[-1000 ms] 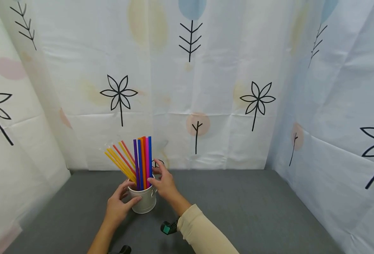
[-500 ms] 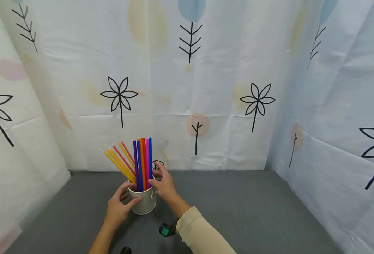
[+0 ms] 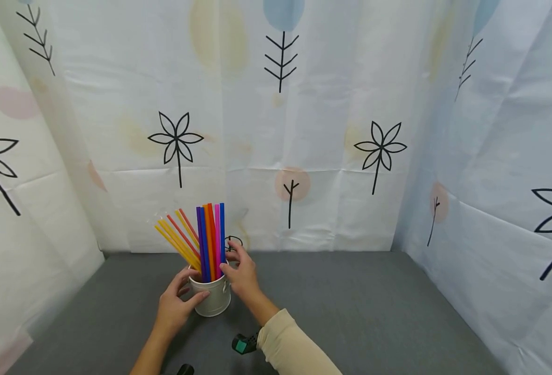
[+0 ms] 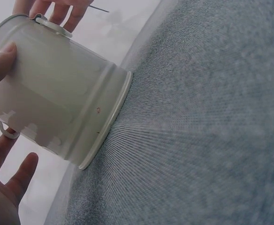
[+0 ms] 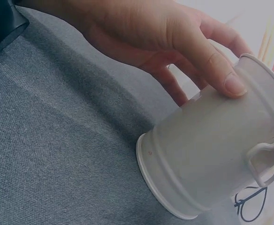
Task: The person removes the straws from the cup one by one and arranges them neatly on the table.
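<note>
A white metal bucket stands upright on the grey table, with small handles at its sides. Thick purple, blue, orange, red and pink straws rise from it, beside thinner yellow and red straws that lean left under clear plastic. From the left, my left hand holds the bucket, its thumb on the near wall and its fingers spread round the far side. My right hand grips the right side near the rim; in the right wrist view the thumb presses the wall and the other fingers go behind.
Grey cloth covers the table. A white printed curtain encloses the back and both sides. A black wrist camera with a green patch sits under my right forearm, and another dark device shows at the bottom edge.
My right forearm and its wrist camera have drifted slightly left. The thick straws have shifted a little against one another. The bucket and my left hand stay in place.
</note>
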Tool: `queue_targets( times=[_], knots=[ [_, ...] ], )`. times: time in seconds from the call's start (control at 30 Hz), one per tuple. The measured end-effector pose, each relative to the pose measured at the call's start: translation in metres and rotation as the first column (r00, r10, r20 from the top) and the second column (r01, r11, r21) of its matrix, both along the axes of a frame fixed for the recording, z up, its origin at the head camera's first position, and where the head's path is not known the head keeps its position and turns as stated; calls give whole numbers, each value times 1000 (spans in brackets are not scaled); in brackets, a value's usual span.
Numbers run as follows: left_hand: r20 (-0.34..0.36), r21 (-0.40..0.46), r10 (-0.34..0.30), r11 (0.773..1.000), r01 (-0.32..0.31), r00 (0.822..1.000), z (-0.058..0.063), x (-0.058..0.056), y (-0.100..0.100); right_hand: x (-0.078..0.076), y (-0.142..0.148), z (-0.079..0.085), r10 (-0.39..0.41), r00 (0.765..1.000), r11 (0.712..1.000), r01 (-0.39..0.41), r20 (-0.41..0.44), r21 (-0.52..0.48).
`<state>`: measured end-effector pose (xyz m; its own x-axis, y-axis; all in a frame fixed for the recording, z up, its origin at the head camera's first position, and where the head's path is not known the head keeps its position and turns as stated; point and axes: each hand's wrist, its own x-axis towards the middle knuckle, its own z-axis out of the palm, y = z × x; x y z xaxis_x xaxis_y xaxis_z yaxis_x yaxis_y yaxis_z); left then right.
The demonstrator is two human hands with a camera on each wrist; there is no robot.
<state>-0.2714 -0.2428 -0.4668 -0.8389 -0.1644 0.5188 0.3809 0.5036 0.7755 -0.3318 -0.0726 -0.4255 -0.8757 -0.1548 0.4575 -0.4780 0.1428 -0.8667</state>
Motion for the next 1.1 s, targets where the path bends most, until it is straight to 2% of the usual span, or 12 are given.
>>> queue_targets(
  times=[0.3,0.7,0.93,1.1],
  knots=[
    [19,13,2,1000,-2,1000,0,0,0,3,0,0,-6,1000,1000,6,-24,-17],
    [24,11,5,1000,-6,1000,2,1,1,7,-6,-5,-87,995,994,85,-40,-63],
    [26,3,14,1000,-14,1000,0,1,1,12,-8,-2,-106,994,989,106,6,-100],
    [9,-2,14,1000,-14,1000,1,1,1,15,-9,2,-138,990,980,138,6,-141]
  ],
)
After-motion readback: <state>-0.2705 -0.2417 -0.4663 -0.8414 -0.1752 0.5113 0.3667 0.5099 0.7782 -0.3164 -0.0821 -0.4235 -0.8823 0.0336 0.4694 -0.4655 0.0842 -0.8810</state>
